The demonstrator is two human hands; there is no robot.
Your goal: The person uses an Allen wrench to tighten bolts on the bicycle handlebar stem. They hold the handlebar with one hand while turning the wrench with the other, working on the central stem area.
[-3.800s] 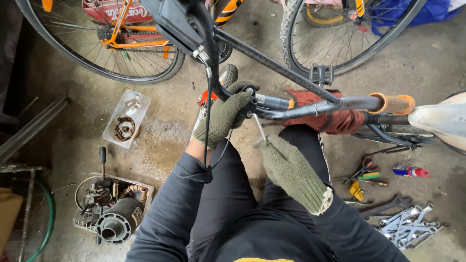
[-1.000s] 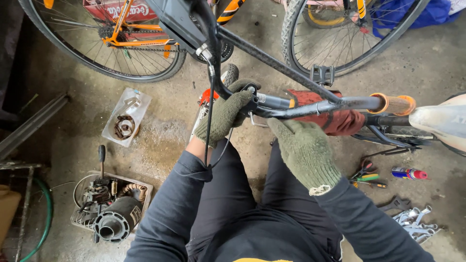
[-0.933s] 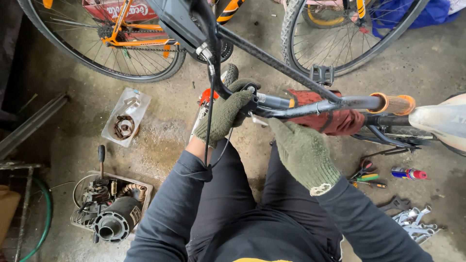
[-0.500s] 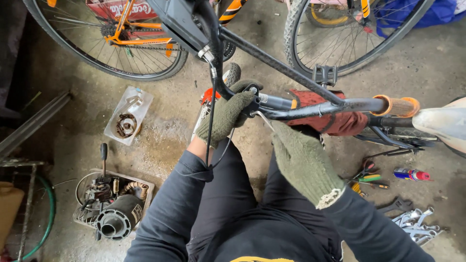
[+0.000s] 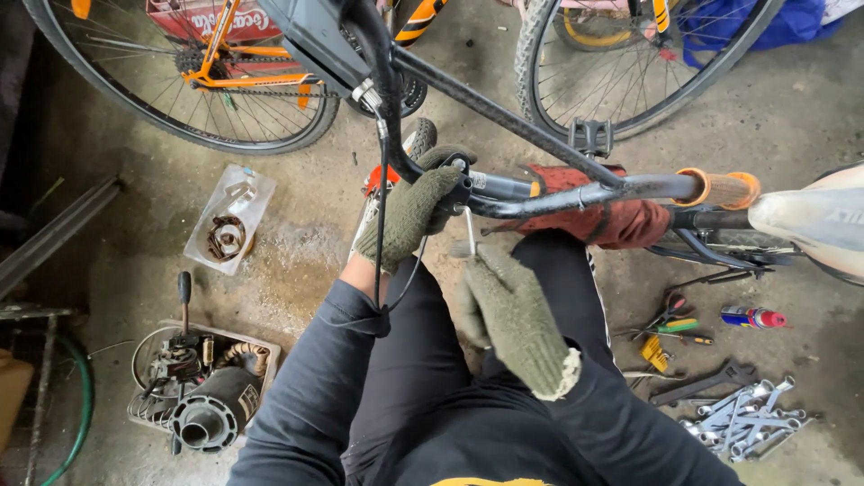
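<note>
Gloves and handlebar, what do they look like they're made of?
The gloves, left hand and right hand, look like olive-green knitted yarn: ribbed, fuzzy, with a frayed pale cuff. The handlebar seems to be dark painted metal tube, slightly glossy and scuffed. Its orange grip looks like rubber or foam.

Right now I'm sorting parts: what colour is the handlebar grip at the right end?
Orange, seen in the head view: the handlebar grip.

Olive knit gloves, black handlebar with orange grip, rust-red rag, orange frame upper left.
</note>
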